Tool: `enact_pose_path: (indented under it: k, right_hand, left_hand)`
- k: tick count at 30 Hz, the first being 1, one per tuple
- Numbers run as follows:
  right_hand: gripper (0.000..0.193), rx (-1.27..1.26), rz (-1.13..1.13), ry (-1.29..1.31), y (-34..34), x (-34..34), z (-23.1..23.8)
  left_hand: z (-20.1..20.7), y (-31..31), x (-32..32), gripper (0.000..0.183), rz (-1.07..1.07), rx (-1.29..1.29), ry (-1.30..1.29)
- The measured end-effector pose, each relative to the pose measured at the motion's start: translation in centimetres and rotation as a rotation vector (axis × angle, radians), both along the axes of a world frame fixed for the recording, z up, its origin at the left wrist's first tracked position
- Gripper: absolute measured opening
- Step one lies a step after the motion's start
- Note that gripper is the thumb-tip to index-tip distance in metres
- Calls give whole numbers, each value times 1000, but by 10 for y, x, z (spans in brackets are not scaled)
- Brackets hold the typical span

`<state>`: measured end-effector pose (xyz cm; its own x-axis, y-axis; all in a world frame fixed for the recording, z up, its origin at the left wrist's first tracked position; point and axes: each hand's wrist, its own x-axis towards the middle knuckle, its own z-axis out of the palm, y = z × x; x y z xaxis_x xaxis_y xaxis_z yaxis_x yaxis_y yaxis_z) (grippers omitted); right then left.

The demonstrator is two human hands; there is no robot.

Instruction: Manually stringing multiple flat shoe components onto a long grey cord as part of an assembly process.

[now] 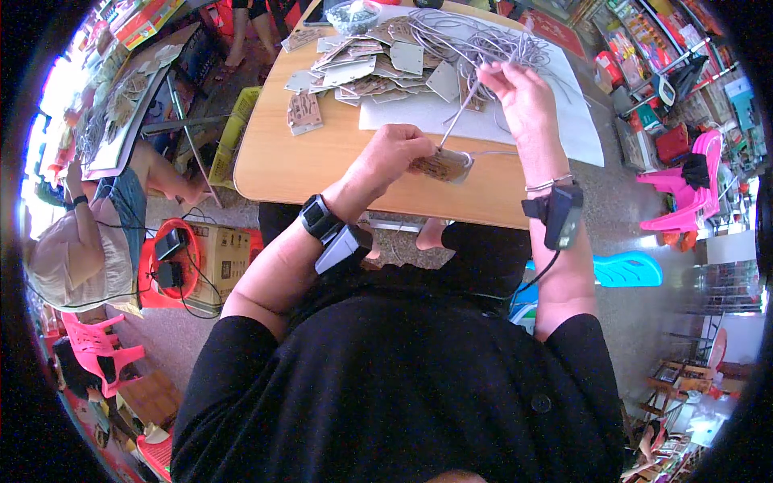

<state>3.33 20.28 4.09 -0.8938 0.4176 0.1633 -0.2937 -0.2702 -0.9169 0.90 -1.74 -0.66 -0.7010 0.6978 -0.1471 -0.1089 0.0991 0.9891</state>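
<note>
My left hand (393, 154) pinches a small brown printed board (448, 167) near the front edge of the wooden table (302, 165). From the board a grey cord (458, 119) runs up to the right, stretched nearly straight. Its upper part is between the fingers of my right hand (525, 97), which is raised over the white sheet (568, 137). Behind my hands lies a heap of similar boards (374, 71), some showing pale backs. A tangle of grey cords (503, 44) spreads beside it. One board (304, 113) lies apart on the left.
A clear bowl (353, 16) stands at the table's far side. To the left are a yellow crate (235, 137), a red stool (192, 258) carrying black boxes, and a seated person (88, 241) at another table. A pink chair (688, 185) stands at right.
</note>
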Motion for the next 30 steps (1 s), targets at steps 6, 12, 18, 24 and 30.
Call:
enact_pose_path:
  k: [6,12,18,24,30]
  right_hand:
    - [25,704,-495,-332,5,51,-41]
    - [33,487,-40,-658,-23,74,-44]
    - [19,118,80,-280,-13,66,-38]
    - [17,128,-68,-47,-2,83,37]
    - [22,308,-387,354,-11,92,93]
  left_hand:
    - [-8,-10,-11,20,39,166,-294]
    - [3,1,-2,21,-34,215,-467]
    - [-3,7,7,24,-93,35,-326]
    - [-1,1,8,25,-122,93,-205]
    - [-27,0,-7,31,-226,139,-201]
